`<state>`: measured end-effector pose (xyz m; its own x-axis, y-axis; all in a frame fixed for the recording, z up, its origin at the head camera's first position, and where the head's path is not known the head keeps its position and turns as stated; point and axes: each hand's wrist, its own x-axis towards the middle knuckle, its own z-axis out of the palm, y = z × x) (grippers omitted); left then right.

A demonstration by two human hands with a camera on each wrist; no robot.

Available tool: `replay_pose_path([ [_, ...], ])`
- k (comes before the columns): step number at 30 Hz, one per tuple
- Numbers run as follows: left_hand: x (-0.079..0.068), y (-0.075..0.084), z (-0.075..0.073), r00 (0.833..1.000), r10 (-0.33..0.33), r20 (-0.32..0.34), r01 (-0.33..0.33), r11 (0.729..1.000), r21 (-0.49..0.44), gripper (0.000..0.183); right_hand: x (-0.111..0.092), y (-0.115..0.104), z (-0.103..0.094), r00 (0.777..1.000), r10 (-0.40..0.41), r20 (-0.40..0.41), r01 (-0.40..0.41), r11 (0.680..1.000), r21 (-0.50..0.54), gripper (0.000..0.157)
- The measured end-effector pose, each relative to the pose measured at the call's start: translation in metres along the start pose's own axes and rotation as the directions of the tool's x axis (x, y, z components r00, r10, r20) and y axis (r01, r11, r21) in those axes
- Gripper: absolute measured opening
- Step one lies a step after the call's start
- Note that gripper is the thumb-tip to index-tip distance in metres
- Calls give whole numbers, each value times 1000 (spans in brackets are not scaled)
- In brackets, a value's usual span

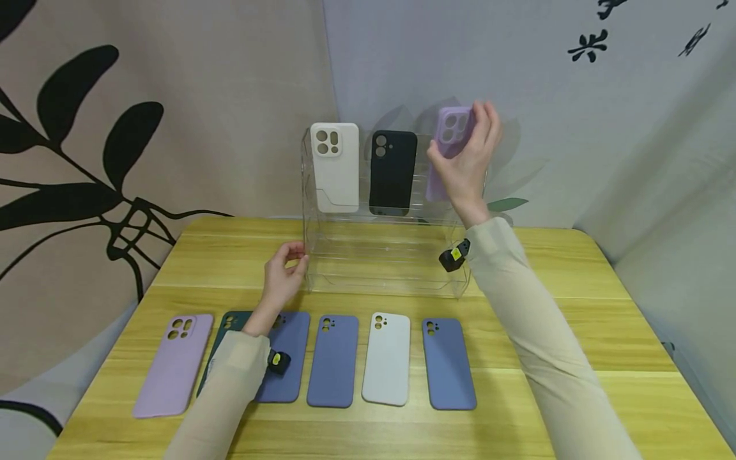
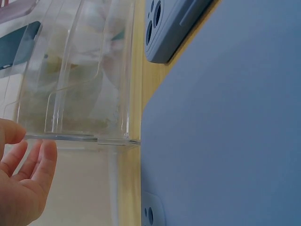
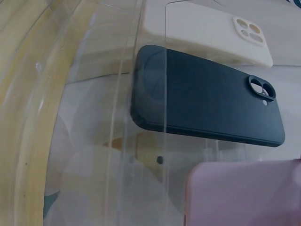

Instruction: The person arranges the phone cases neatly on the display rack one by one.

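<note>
Head: purple case (image 1: 452, 147) at upper right of clear rack (image 1: 385, 259), long axis near upright, hole end up, top tilted right. Right hand (image 1: 470, 163) grips its upper sides. Left hand (image 1: 283, 273) at rack's left side, below-left of case.

Left wrist: left hand pinches rack's side panel.

Right wrist: case's plain end points toward rack's base.
</note>
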<state>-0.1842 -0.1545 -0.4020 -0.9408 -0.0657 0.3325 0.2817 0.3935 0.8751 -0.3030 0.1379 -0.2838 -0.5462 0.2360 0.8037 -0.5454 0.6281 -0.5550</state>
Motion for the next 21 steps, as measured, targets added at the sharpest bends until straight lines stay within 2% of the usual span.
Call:
replay_pose_path([
  [21, 0, -3, 0, 1000, 2, 11, -2, 999, -42, 22, -22, 9, 9, 998, 5, -63, -6, 1000, -22, 73],
])
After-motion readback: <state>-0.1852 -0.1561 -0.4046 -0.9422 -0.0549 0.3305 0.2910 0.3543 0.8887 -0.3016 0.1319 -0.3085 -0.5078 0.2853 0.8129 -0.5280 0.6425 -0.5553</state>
